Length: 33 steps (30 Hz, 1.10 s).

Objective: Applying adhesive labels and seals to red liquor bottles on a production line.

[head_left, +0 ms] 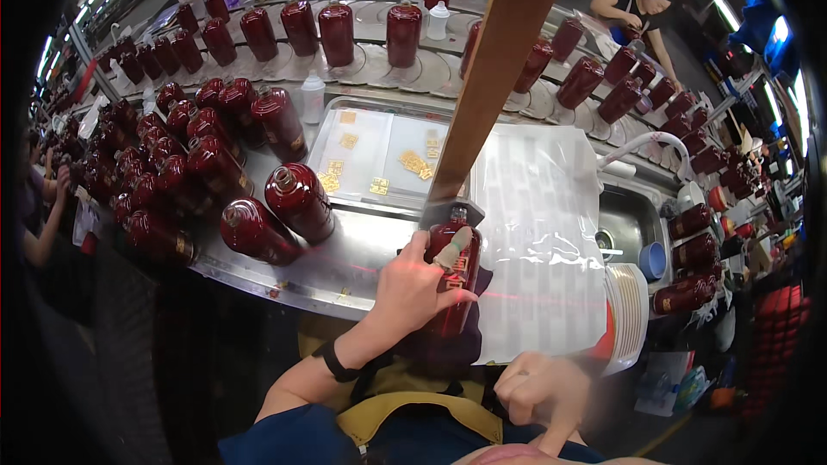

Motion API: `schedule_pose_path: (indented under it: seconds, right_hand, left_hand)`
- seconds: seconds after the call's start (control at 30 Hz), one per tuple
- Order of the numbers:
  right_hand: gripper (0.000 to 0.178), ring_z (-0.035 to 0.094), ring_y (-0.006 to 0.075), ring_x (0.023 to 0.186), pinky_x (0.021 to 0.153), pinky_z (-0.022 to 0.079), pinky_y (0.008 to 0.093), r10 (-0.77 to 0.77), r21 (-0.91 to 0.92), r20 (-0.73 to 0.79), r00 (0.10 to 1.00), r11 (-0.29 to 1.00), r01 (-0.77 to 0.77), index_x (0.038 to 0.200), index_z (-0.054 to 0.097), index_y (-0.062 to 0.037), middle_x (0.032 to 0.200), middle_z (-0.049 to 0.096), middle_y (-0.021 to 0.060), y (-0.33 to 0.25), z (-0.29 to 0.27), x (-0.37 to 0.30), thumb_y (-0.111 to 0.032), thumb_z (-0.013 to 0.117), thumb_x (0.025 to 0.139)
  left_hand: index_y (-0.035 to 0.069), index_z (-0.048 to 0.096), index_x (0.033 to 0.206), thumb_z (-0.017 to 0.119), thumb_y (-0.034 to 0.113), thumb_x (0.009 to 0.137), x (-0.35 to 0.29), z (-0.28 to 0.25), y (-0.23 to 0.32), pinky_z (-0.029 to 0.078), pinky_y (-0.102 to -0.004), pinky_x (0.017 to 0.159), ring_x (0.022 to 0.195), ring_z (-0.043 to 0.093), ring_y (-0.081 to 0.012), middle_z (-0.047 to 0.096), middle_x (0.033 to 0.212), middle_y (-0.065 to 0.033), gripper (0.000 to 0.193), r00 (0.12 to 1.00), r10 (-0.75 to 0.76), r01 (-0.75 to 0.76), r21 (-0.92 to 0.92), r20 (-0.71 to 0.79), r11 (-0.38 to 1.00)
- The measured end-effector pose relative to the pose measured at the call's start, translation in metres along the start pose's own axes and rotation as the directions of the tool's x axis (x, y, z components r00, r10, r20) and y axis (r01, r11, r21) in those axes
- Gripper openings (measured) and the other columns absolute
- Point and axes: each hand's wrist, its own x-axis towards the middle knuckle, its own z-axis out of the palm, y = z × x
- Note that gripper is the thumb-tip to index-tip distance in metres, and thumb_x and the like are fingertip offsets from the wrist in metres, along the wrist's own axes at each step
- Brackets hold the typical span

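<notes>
The left grip [418, 282] holds the red bottle [468, 269] just under its bent fingers, thumb across the front; the right grip [541, 389] is lower, to the right, blurry, fingers curled; I cannot tell if it holds anything.

Tray [370, 142]: behind left hand [409, 288], loose pieces [413, 162] inside
Sheet [543, 241]: between held bottle [463, 271] and sink [627, 207]
Sink: cup [653, 260] inside
Conveyor [370, 58]: behind tray, bottles [403, 34] on it

The head fisheye faces down, rim unclear.
</notes>
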Motion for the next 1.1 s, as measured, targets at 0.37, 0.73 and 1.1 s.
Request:
schedule_pose_path:
  seconds: [0.37,0.73,1.1]
  right_hand:
    - [0.01,0.046,0.0188,0.055,0.048,0.037,0.0309,-0.119,-0.097,-0.062,0.991,0.989,0.113,0.1,0.079,-0.0155,0.078,0.047,0.0038,0.012,0.006,0.013,-0.021,0.07,0.098]
    - [0.024,0.043,0.0195,0.054,0.048,0.032,0.0328,-0.109,0.035,-0.105,0.988,0.993,0.113,0.116,0.079,-0.0125,0.078,0.046,0.0044,0.026,0.008,0.021,-0.025,0.069,0.098]
    - [0.072,0.052,0.0267,0.081,0.071,0.045,0.0356,0.173,-0.282,-0.096,0.98,0.94,-0.194,0.129,0.069,-0.0039,0.094,0.055,0.0108,0.017,-0.007,0.032,-0.063,0.072,0.088]
  left_hand:
    - [0.028,0.048,0.156,0.08,0.058,0.073,0.0,0.001,0.0,0.054,-0.046,0.073,0.09,0.062,-0.0353,0.051,0.108,-0.0157,0.094,1.0,-0.001,0.001,0.006,0.011,1.0]
    - [0.024,0.051,0.154,0.084,0.056,0.07,0.001,0.0,0.0,0.057,-0.0432,0.078,0.097,0.065,-0.0339,0.056,0.117,-0.0161,0.096,0.999,-0.012,0.011,0.037,0.04,0.999]
    - [0.024,0.051,0.154,0.085,0.052,0.071,0.0,0.001,-0.002,0.057,-0.0446,0.078,0.096,0.065,-0.0348,0.055,0.116,-0.0159,0.094,0.998,-0.025,0.023,0.028,0.049,0.999]
